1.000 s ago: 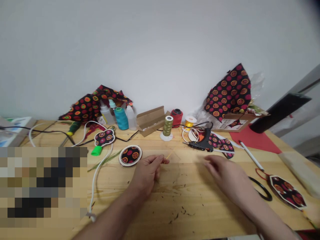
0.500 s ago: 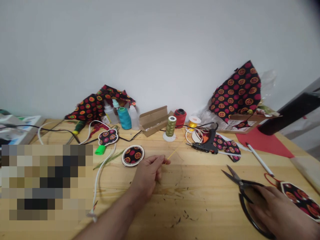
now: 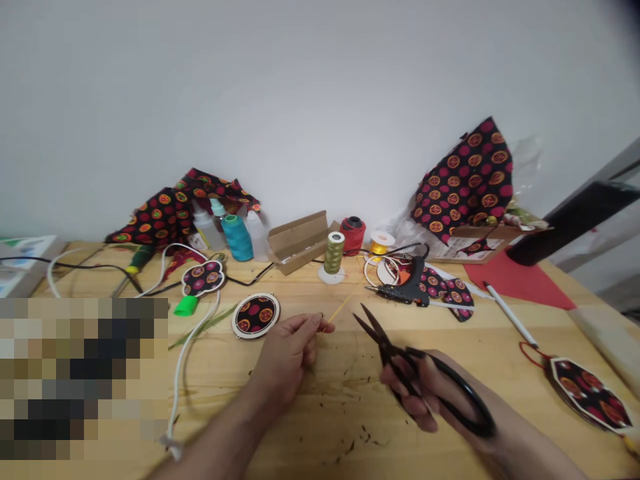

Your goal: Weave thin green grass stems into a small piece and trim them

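Note:
Between its thumb and fingertips, my left hand pinches a thin yellow thread, which runs up and right towards the spools. My right hand is closed round the handles of black scissors; the blades are parted and point up and left, a little right of the thread. Just left of my left hand lies a round wooden-rimmed piece with patterned fabric. Behind the hands stand an olive thread spool and a yellow spool.
A black glue gun lies behind the scissors. White cable crosses the table's left side. Bottles, a teal spool and an open cardboard box line the back. An octagonal fabric piece lies at right.
My right hand has lifted the scissors from the right side of the table and brought them left, near the thread. My left hand still pinches the thread. The view has shifted slightly.

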`<state>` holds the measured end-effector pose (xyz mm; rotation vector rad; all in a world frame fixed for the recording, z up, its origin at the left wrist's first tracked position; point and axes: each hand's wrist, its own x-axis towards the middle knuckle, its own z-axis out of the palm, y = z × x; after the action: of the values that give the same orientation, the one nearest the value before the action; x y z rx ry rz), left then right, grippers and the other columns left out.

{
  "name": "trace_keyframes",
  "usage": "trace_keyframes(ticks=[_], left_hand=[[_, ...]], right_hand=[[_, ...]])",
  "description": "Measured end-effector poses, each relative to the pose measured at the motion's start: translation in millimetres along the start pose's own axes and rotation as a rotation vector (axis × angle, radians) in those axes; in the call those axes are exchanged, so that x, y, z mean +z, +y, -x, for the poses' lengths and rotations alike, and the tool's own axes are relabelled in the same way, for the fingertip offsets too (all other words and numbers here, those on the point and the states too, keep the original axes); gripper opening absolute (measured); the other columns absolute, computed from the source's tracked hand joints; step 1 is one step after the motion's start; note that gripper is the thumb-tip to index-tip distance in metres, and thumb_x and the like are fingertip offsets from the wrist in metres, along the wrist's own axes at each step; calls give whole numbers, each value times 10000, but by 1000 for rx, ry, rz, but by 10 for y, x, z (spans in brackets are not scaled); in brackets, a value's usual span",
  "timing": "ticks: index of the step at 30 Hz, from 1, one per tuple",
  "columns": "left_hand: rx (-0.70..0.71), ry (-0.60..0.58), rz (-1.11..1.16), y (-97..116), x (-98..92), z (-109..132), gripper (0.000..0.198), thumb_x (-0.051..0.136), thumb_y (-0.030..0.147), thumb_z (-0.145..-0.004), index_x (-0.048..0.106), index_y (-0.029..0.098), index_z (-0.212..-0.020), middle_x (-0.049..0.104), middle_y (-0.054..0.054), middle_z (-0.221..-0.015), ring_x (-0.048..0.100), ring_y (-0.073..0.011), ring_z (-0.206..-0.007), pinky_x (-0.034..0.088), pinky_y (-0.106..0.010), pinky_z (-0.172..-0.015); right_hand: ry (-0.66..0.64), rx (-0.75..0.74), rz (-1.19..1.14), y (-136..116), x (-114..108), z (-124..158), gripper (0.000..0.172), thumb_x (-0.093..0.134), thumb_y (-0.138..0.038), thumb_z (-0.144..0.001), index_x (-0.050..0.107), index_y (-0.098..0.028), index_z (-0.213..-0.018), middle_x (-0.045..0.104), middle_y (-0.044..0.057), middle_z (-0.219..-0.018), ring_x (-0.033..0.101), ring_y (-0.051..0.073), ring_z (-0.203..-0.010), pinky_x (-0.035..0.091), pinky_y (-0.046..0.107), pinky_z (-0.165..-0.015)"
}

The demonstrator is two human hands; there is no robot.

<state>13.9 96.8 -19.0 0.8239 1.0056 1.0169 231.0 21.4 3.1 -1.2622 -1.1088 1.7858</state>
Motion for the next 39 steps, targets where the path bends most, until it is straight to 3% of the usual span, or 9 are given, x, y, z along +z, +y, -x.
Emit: trace_keyframes(ticks=[6, 10, 14, 34, 39], left_hand=[[1, 2, -10, 21, 2, 10, 287, 662, 373, -727, 685, 96, -652, 345, 86, -383, 230, -25, -364, 138, -188, -380], [-2, -1, -31, 14, 5, 18, 296, 653, 384, -732, 687, 97, -666, 350, 83, -382, 243, -31, -367, 139, -189, -381], [-4, -2, -51, 15, 5, 27, 298, 639, 381, -747, 687, 99, -667, 352, 82, -381, 241, -33, -369, 150, -189, -383], [6, 9, -65, 4, -7, 15, 285, 647, 374, -740, 688, 103, -663, 381, 72, -394, 257, -31, -369, 160, -180, -383], [11, 14, -61, 10, -11, 20, 290, 652, 382, -734, 686, 105, -654, 375, 74, -389, 257, -33, -367, 155, -181, -379]], right_hand=[[-52, 75, -98, -101, 121, -331, 620, 460, -711, -721, 597, -106, -718, 475, -3, -601, 405, 59, -400, 362, 181, -333], [-93, 63, -69, -100, 100, -464, 651, 449, -738, -704, 591, -103, -717, 495, 1, -599, 428, 62, -372, 352, 181, -305], [-144, 13, -9, -84, 94, -550, 635, 377, -692, -785, 597, -97, -748, 471, -19, -496, 415, 69, -331, 309, 181, -305], [-73, 87, -97, -91, 83, -558, 603, 487, -677, -740, 615, -88, -741, 465, -30, -525, 365, 24, -334, 280, 143, -285], [-20, 117, -65, -147, 134, -574, 566, 519, -670, -710, 586, -108, -725, 437, -48, -510, 307, 18, -321, 201, 141, -261]])
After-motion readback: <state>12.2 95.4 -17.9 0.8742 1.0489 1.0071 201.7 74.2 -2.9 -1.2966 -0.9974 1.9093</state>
